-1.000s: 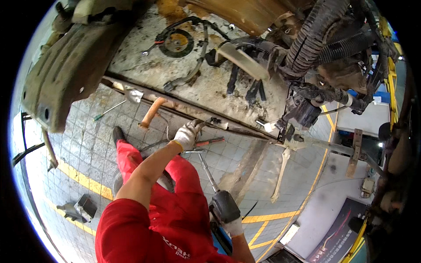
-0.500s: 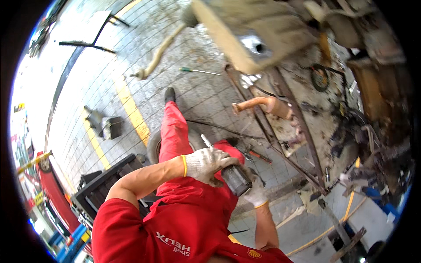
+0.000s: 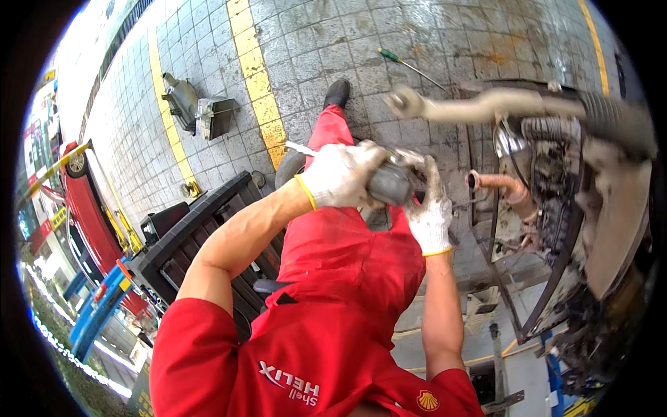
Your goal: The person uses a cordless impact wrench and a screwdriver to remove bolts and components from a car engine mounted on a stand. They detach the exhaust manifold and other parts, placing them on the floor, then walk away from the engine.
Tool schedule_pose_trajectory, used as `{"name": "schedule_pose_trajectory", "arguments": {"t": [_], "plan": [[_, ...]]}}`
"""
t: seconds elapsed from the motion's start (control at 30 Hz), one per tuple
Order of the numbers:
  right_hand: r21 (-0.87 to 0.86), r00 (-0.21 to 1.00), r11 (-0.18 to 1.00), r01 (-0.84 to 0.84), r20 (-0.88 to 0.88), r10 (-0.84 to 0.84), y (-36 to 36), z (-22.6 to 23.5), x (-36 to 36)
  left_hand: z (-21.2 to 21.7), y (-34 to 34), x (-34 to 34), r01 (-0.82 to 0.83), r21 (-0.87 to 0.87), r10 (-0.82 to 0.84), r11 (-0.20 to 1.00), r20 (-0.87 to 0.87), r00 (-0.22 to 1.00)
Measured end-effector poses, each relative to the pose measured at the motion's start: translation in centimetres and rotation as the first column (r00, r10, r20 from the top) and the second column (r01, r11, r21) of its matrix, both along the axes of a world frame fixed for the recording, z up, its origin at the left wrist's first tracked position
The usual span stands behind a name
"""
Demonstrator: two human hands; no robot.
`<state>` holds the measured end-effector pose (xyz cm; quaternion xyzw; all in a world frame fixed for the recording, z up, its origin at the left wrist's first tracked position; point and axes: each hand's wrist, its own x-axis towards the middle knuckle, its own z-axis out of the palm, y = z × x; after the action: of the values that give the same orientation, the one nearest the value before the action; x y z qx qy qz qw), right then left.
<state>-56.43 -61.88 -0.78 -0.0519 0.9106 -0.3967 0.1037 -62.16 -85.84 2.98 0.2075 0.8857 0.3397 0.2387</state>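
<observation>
Both my hands wear white knit gloves with yellow cuffs, smudged at the fingers. Between them, in front of my thighs, is a dark grey, rounded tool (image 3: 390, 185) that looks like an impact wrench. A bright metal shaft (image 3: 300, 148) sticks out to the left, past my left hand. My left hand (image 3: 344, 174) is closed round the tool's left part. From the right, my right hand (image 3: 429, 208) grips its other end, fingers bent over the far side. The gloves partly hide the tool's handle.
On the right stands an engine (image 3: 556, 160) in a metal frame, with a rusty pipe (image 3: 511, 184) and a pale exhaust pipe (image 3: 486, 105). A green-handled screwdriver (image 3: 410, 67) lies on the tiled floor. A black ribbed case (image 3: 208, 233) and a grey box (image 3: 215, 117) are at left.
My view has swung, so the engine parts show further right. Both hands have risen in the picture with the tool, still gripped, and its shaft now points more to the left.
</observation>
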Motion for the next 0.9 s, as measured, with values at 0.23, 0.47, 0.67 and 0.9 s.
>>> {"name": "schedule_pose_trajectory", "arguments": {"t": [0.23,0.47,0.67,0.9], "plan": [[-0.257,0.78,0.898,0.356,0.611,-0.134,-12.6,-15.4,-4.7,-14.3,-19.9,-7.3,-0.46,-0.474,0.553,0.751,0.07,0.83],[-0.068,0.271,0.748,0.66,0.95,-0.152,-24.3,-25.4,-13.3,-31.8,-37.6,-11.6,-0.581,-0.698,0.873,0.418,0.131,0.47],[0.024,0.46,0.932,0.361,0.865,-0.201,-26.7,-36.8,-16.7,-40.3,-47.1,-10.5,-0.58,-0.733,0.907,0.355,0.12,0.403],[0.153,0.453,0.882,0.445,0.811,-0.369,-24.8,-43.2,-23.9,-45.1,-50.0,-7.1,-0.484,-0.799,0.919,0.357,0.209,0.333]]}}
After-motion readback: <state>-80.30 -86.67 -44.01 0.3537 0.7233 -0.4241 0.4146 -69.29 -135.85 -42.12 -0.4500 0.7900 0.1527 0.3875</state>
